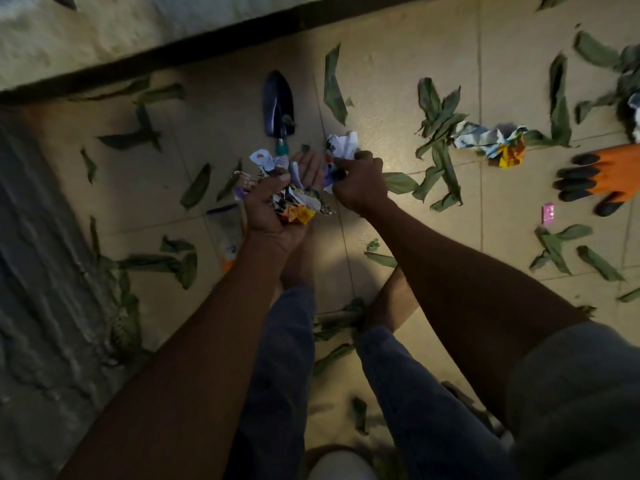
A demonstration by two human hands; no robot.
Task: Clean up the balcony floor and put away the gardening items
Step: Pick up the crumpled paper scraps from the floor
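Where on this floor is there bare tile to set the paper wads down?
Bare tile lies between the dark wall edge and the leaf cluster; another patch lies between the trowel and left-hand leaves. Crowded at right, around the crumpled paper and orange glove.

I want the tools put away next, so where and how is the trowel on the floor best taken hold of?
Grip the trowel by its teal handle, probably from above. It lies flat on the tiled floor, blade pointing away toward the wall and handle end nearest the person, just beyond the left hand. Both that and the right hand hold crumpled paper, so one must be freed first.
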